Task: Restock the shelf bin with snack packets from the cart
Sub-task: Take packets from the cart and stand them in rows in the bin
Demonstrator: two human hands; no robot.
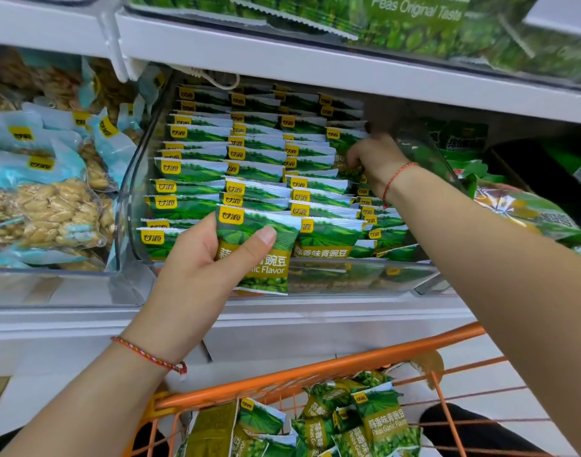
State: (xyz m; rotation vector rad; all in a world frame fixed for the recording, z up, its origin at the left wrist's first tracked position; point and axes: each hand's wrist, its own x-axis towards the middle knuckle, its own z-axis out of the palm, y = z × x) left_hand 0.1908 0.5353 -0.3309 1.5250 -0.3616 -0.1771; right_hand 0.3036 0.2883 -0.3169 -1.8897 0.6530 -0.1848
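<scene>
Left hand (pixel 196 258) grips a green packet (pixel 259 252) reading "Flavor", thumb across its front before the clear bin (pixel 131 192), while right hand (pixel 378 163) curls around packets deep inside, cart (pixel 315 367) packets (pixel 381 420) reading "Peas Garlic Flavor" below.

**White shelf and its bins**

The white shelf (pixel 315 319) carries a clear bin (pixel 365 275) packed with rows of green pea packets (pixel 196 169) standing on edge. Just beside it on the left sits another clear bin (pixel 51 285) holding pale blue packets of nuts (pixel 41 199). Right of the middle bin, more green bags (pixel 526 209) are heaped.
</scene>
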